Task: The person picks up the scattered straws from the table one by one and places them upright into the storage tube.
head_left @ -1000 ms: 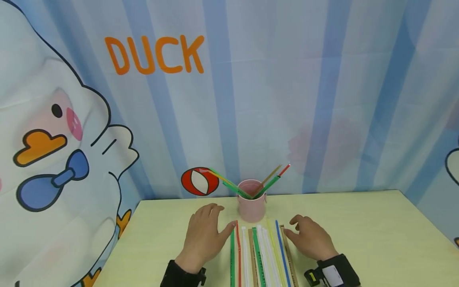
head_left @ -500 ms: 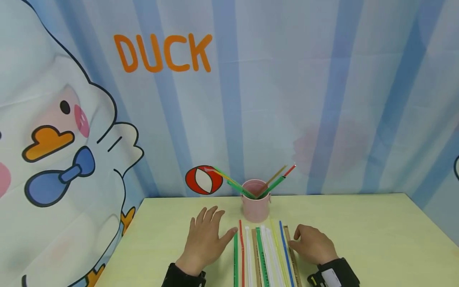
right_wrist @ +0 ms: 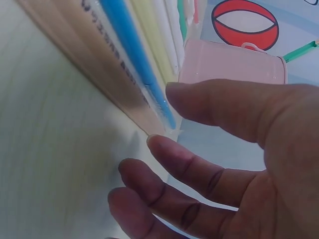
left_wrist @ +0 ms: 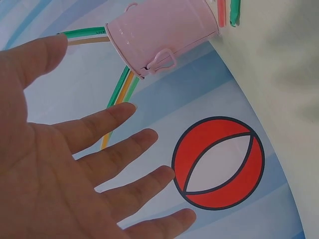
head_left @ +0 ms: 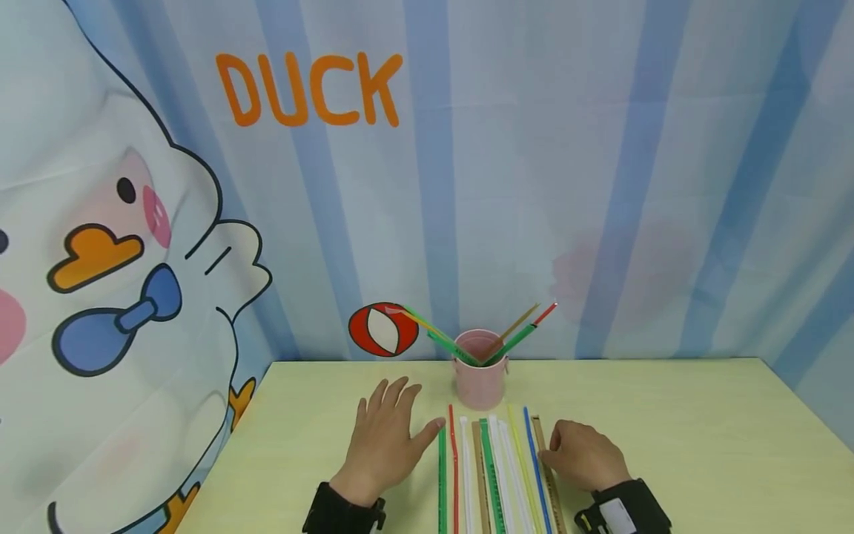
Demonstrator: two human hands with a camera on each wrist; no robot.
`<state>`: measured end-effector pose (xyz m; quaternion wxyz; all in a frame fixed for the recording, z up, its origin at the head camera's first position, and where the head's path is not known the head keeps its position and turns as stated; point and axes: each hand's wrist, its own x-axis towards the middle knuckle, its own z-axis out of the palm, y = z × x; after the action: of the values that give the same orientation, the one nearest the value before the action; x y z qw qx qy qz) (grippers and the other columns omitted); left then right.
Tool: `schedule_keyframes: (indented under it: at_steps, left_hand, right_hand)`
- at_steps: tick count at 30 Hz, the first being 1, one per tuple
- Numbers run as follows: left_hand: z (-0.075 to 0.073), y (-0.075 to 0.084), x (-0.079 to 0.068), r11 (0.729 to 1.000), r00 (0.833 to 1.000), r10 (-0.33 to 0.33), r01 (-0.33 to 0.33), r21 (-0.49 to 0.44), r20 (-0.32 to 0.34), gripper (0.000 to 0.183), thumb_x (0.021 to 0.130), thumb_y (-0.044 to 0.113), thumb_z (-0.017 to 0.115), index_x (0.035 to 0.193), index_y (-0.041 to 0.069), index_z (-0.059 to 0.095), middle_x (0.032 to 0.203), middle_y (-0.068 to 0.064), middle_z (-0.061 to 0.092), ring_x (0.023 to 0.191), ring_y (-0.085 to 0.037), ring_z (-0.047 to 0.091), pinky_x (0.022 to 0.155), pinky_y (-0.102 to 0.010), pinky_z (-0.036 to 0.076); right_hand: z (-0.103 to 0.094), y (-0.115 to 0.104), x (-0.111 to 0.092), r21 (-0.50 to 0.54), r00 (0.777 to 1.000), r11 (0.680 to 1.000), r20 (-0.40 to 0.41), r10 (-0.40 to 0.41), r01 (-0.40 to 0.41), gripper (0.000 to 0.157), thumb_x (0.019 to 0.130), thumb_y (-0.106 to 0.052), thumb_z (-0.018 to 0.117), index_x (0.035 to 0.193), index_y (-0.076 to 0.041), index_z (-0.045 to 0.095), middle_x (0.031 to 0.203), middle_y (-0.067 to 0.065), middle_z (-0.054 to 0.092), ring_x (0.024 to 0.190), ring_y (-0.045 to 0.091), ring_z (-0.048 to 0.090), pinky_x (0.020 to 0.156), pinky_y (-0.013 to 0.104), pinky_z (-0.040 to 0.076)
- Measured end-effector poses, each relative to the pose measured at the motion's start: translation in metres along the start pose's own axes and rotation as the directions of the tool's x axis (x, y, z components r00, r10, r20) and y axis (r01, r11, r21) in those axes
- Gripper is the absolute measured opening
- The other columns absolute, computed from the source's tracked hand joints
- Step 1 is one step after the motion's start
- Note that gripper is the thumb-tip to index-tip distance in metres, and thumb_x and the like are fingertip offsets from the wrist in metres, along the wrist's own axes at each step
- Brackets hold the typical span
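Note:
Several thin wrapped straws (head_left: 492,475) in green, red, white, brown, yellow and blue lie side by side on the table. My right hand (head_left: 587,454) is at the right end of the row, by the far end of a brown straw (right_wrist: 107,62). In the right wrist view, the index fingertip is at the brown straw's edge and the thumb is over the neighbouring blue straw (right_wrist: 130,37), with a gap between them. My left hand (head_left: 383,449) spreads its fingers at the row's left, thumb tip near a green straw (head_left: 442,482), holding nothing.
Just behind the row stands a pink bucket (head_left: 480,386) with several green, brown, yellow and red-tipped straws leaning out. A striped blue curtain (head_left: 507,185) printed with a duck and a ball hangs behind the pale yellow table (head_left: 700,430).
My right hand has moved in onto the brown straw's end, its fingers curling more. My left hand has spread its fingers wider. The head view has shifted slightly.

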<state>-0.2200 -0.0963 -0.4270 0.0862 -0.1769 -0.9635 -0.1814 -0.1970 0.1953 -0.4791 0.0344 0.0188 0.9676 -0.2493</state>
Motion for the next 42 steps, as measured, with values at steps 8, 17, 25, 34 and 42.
schedule_keyframes:
  at_steps: [8,17,25,34,42]
  left_hand:
    - [-0.001,0.000,0.001,1.000,1.000,-0.009,0.008,0.008,0.006,0.067,0.089,0.059,0.054,0.136,0.012,0.048,0.146,-0.014,0.041,0.136,-0.038,0.024,0.105,-0.071,0.021]
    - [-0.002,0.001,0.000,1.000,1.000,-0.006,0.006,-0.002,0.008,0.067,0.089,0.058,0.054,0.136,0.011,0.048,0.146,-0.015,0.041,0.136,-0.039,0.023,0.105,-0.072,0.020]
    - [-0.001,0.000,0.000,1.000,1.000,-0.002,0.002,-0.010,0.009,0.065,0.090,0.056,0.055,0.135,0.010,0.049,0.145,-0.015,0.041,0.135,-0.039,0.024,0.105,-0.071,0.021]
    - [-0.001,0.000,0.000,1.000,1.000,-0.001,0.001,-0.011,0.025,0.064,0.090,0.057,0.055,0.135,0.011,0.050,0.144,-0.015,0.043,0.134,-0.039,0.026,0.104,-0.072,0.021]
    - [0.002,-0.003,-0.001,1.000,1.000,0.001,-0.001,-0.002,0.031,0.065,0.090,0.058,0.053,0.135,0.012,0.050,0.143,-0.014,0.043,0.134,-0.039,0.027,0.104,-0.072,0.021]
  right_hand:
    - [0.003,-0.001,0.000,-0.011,1.000,1.000,0.007,0.011,-0.011,0.025,0.080,-0.029,0.072,0.071,-0.013,0.054,0.061,0.002,0.051,0.053,0.018,0.045,0.047,0.032,0.034]
    - [0.007,0.002,-0.001,-0.017,1.000,1.000,-0.005,0.022,-0.022,0.024,0.075,-0.017,0.064,0.055,-0.015,0.051,0.051,-0.003,0.040,0.045,0.016,0.038,0.042,0.028,0.024]
    - [0.004,0.007,0.003,-0.006,0.999,0.999,0.003,0.043,-0.043,0.030,0.078,-0.022,0.064,0.052,-0.017,0.049,0.049,-0.005,0.036,0.044,0.014,0.036,0.042,0.027,0.023]
    - [-0.018,0.011,0.000,0.120,0.999,0.992,-0.021,0.031,-0.028,0.024,0.085,-0.025,0.063,0.066,-0.012,0.058,0.054,0.000,0.050,0.047,0.016,0.041,0.045,0.029,0.030]
    - [-0.041,0.008,-0.004,0.190,0.997,0.981,-0.074,-0.011,0.025,0.018,0.090,-0.024,0.057,0.083,-0.007,0.060,0.065,0.003,0.057,0.053,0.018,0.046,0.048,0.031,0.036]
